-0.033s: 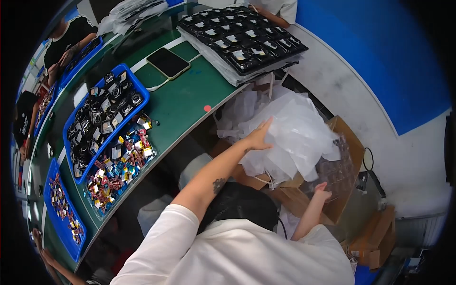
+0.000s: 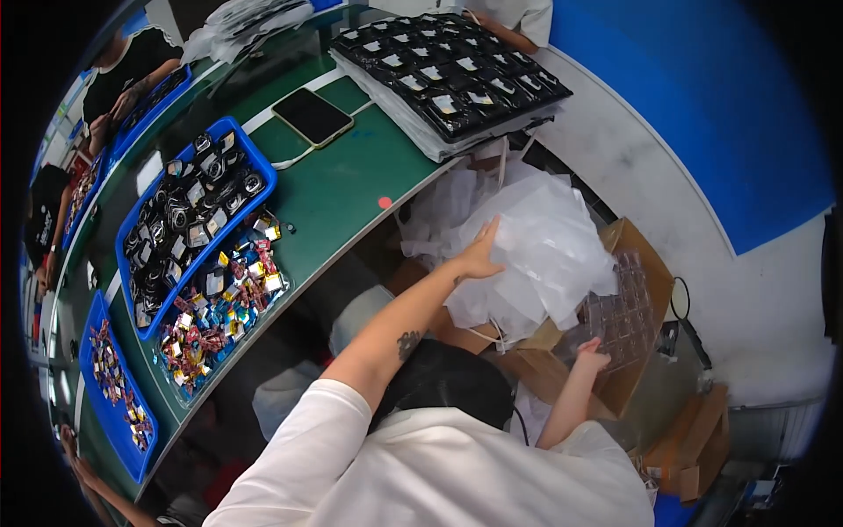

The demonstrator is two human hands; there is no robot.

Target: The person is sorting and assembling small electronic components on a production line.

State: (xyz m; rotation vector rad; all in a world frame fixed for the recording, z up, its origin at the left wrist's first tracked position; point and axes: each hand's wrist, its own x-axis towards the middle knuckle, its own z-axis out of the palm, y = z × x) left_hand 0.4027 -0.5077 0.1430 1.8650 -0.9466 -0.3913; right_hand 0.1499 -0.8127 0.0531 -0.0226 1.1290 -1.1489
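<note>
My left hand lies with fingers spread against a heap of crumpled white translucent plastic sheets beside the table. Its thumb stands apart from the fingers. Lower and to the right, my right hand is closed at the near edge of a clear plastic tray with moulded compartments. The tray stands tilted in an open cardboard box, partly covered by the sheets.
On the green table are a blue bin of black round-faced devices, a pile of small wrapped battery-like parts, a phone and stacked black filled trays. Another cardboard box stands lower right. Other people work along the far left.
The white sheets have drawn slightly left, so more of the clear tray shows. Both hands stay almost where they were.
</note>
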